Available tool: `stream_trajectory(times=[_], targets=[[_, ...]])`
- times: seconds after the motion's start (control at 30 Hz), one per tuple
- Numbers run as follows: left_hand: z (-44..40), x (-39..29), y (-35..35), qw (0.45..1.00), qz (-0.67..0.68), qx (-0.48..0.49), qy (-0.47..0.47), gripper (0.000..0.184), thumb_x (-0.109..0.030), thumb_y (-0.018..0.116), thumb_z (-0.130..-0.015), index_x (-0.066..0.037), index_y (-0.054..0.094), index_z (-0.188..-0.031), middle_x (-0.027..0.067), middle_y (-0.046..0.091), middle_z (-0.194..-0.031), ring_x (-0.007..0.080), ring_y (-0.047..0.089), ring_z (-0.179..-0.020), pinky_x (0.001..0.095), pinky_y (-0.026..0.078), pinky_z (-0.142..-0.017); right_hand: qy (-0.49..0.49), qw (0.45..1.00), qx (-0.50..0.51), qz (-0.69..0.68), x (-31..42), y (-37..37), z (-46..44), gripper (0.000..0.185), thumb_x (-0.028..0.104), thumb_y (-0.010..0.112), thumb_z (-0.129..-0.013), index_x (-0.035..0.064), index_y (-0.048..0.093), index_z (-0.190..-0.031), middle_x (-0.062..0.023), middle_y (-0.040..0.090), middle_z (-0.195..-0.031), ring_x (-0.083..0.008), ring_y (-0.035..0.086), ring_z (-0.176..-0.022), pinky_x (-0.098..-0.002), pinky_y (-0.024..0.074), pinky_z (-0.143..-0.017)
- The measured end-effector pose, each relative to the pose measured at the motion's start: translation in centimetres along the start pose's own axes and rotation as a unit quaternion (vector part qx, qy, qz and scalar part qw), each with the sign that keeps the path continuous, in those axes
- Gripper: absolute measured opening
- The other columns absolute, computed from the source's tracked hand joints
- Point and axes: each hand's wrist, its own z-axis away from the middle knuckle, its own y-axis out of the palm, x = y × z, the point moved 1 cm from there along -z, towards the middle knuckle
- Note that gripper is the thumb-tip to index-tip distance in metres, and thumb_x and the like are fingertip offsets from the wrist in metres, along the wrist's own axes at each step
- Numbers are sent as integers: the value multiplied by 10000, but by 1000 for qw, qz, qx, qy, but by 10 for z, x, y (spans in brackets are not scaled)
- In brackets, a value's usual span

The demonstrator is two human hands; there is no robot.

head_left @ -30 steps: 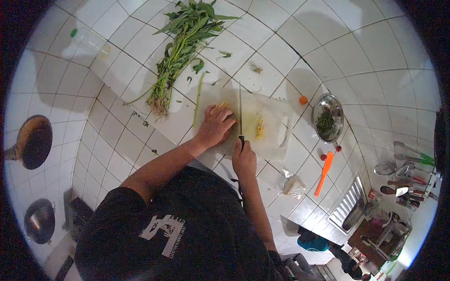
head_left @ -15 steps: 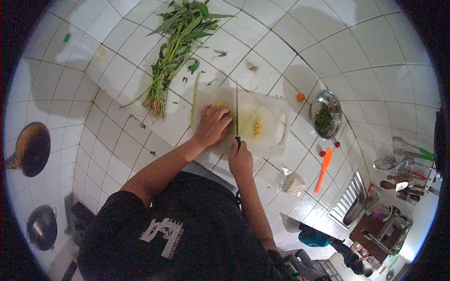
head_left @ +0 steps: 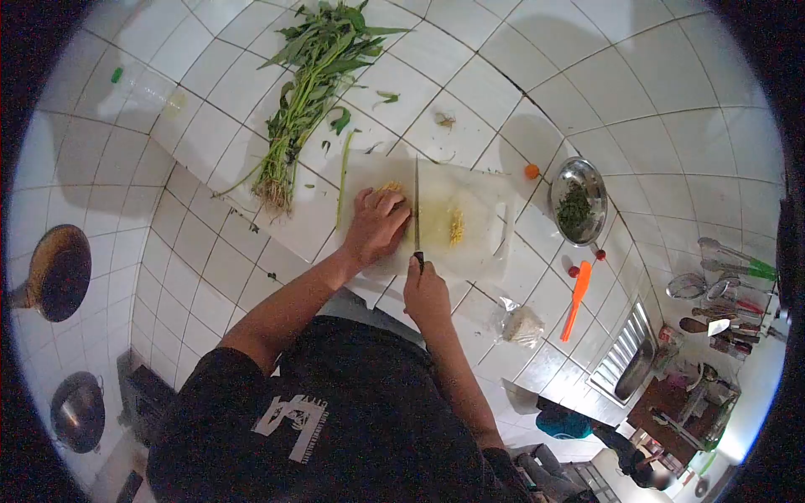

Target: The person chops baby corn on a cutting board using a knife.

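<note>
A knife [head_left: 417, 201] with a black handle is in my right hand [head_left: 426, 292], its long blade pointing away from me over the white cutting board [head_left: 482, 256]. To the left of the blade, my left hand [head_left: 374, 226] presses down with curled fingers on some yellow food [head_left: 388, 187], mostly hidden under them. The blade stands close beside those fingertips. Right of the knife lies a small pile of cut yellow pieces [head_left: 456, 227]. One green stem [head_left: 344, 178] rests along the board's left edge.
Leafy greens with roots [head_left: 306, 113] lie at the back left. To the right are a metal bowl of chopped greens [head_left: 575, 210], an orange knife-shaped tool [head_left: 576, 300], small red and orange items and a clear plastic bag [head_left: 521, 325]. Another person [head_left: 625, 457] is at the far right.
The whole view has shifted slightly. My left hand stays on the yellow food, and the knife remains beside it with little visible movement.
</note>
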Motion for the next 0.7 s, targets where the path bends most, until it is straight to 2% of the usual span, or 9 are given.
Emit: stream_trajectory(times=[0.13, 0.23, 0.37, 0.43, 0.7], targets=[[-2, -5, -3, 1000, -10, -1, -4, 267, -153, 701, -826, -90, 670, -1084, 83, 558, -1193, 292, 514, -1222, 566, 289, -1095, -10, 1000, 16, 16, 6, -5, -21, 538, 476, 353, -1062, -23, 552, -1052, -324, 685, -845, -507, 687, -820, -581, 556, -732], [-5, -8, -5, 1000, 7, -9, 0, 236, -155, 698, -834, -89, 670, -1058, 84, 564, -1183, 295, 524, -1212, 566, 293, -1094, -43, 999, 9, 30, 5, -20, -23, 539, 473, 363, -1059, -23, 573, -1031, -315, 688, -831, -491, 694, -803, -574, 560, -732], [-8, -12, -2, 999, -39, -14, 9, 185, -172, 695, -847, -97, 669, -1014, 81, 571, -1162, 294, 541, -1188, 566, 299, -1088, -70, 997, 14, 17, 1, -43, -4, 544, 469, 369, -1057, -24, 593, -1002, -309, 692, -833, -482, 698, -795, -564, 564, -731], [-7, -15, -2, 999, -49, -21, 7, 142, -178, 692, -858, -101, 665, -974, 80, 579, -1148, 285, 557, -1169, 562, 308, -1079, -55, 995, 58, 66, -1, -48, 7, 548, 465, 364, -1059, -23, 602, -981, -296, 699, -835, -472, 702, -796, -556, 566, -734], [-5, -7, 3, 999, -39, -19, 25, 189, -165, 692, -855, -90, 650, -1023, 70, 582, -1161, 279, 555, -1170, 553, 311, -1080, -77, 996, 15, 32, -4, -21, -18, 547, 469, 361, -1059, -26, 589, -1017, -286, 702, -821, -441, 716, -801, -561, 568, -724]])
